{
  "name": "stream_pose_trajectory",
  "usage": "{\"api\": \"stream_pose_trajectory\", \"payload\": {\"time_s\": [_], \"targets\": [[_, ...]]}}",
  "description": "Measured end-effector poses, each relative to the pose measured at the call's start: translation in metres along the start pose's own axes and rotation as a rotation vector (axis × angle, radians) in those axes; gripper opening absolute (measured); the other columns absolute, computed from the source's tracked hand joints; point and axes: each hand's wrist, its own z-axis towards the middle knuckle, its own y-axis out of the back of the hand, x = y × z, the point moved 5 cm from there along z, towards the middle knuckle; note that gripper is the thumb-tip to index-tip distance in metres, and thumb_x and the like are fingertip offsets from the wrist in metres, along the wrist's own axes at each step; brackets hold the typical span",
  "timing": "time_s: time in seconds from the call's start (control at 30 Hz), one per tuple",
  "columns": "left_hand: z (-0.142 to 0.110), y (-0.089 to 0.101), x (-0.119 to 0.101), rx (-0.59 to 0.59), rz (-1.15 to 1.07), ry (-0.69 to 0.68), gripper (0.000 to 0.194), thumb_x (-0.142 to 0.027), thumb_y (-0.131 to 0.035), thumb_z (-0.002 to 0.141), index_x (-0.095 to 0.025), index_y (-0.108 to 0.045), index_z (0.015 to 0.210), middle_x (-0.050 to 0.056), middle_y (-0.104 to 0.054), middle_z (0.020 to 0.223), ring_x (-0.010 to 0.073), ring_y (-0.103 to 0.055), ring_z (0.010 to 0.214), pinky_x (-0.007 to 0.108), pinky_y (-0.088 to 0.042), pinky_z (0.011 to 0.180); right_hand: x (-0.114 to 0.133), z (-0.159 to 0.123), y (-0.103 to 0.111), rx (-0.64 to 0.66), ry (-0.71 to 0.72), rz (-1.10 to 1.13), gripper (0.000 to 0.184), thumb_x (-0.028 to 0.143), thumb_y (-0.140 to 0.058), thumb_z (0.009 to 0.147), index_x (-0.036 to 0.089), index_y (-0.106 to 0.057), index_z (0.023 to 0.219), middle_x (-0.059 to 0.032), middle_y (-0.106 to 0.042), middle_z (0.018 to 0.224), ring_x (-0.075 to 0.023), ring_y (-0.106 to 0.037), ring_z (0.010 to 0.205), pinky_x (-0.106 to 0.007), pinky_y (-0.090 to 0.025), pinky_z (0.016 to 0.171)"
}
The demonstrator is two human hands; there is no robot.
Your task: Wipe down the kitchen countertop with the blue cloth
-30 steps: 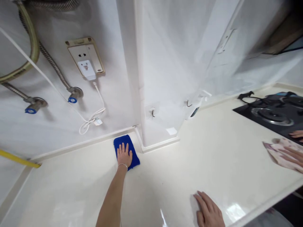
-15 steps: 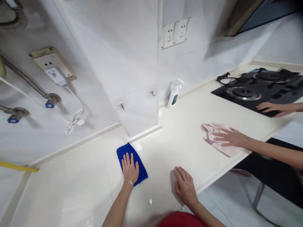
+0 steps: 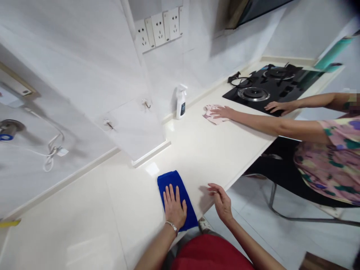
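Head view: the left hand (image 3: 174,208) is pressed flat on a blue microfibre cloth (image 3: 180,183), fingers spread and nothing gripped; the cloth lies beneath the palm and runs towards 12 o'clock on the white worktop (image 3: 202,150). The right hand (image 3: 221,202) is held open and empty at 3 o'clock from it. A co-worker's hand (image 3: 222,111) is laid on a pink cloth (image 3: 208,116) at 1 o'clock.

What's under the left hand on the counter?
A blue cloth lies under the left hand on the white counter. Whatever is beneath the cloth is covered, unseen.
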Motion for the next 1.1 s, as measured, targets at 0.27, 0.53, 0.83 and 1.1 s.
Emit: {"api": "stream_pose_trajectory", "payload": {"time_s": [0.27,0.53,0.83,1.1], "targets": [[0.067,-0.029,-0.071,-0.01,-0.232,0.136,0.065,-0.032,-0.041,0.092,-0.014,-0.025,0.153,0.017,-0.011,0.164,0.034,-0.001,0.152,0.06,-0.011,0.124,0.022,-0.009,0.011,0.114,0.127,-0.147,0.029,0.019,-0.042,0.086,0.021,-0.063,0.106,-0.0063,-0.067,0.1,-0.0187,-0.064,0.088,-0.033,-0.057,0.074],[0.094,-0.018,-0.037,0.005,-0.684,0.194,0.057,-0.035,-0.03,0.096,-0.013,-0.037,0.148,0.015,-0.034,0.159,0.0215,-0.026,0.15,0.046,-0.023,0.125,0.046,0.019,-0.029,0.183,0.49,-0.496,0.044,0.012,-0.036,0.09,0.023,-0.052,0.13,-0.0104,-0.057,0.13,-0.0217,-0.055,0.123,-0.044,-0.05,0.104],[0.029,0.03,0.176,-0.258,-0.206,0.404,0.058,-0.037,-0.029,0.096,-0.009,-0.044,0.143,0.019,-0.036,0.157,0.0292,-0.019,0.151,0.054,-0.018,0.124,0.019,0.017,-0.134,0.28,0.696,-0.982,0.062,0.018,-0.045,0.088,0.016,-0.038,0.149,-0.0139,-0.033,0.157,-0.0328,-0.024,0.147,-0.056,-0.032,0.116],[0.005,0.031,0.216,-0.368,0.133,0.572,0.06,-0.039,-0.027,0.096,-0.007,-0.043,0.144,0.027,-0.035,0.154,0.0378,-0.016,0.151,0.062,-0.025,0.118,0.012,0.04,-0.138,0.3,0.665,-1.023,0.055,0.022,-0.046,0.088,0.019,-0.05,0.142,-0.0109,-0.037,0.156,-0.0294,-0.031,0.144,-0.05,-0.03,0.117]]}}
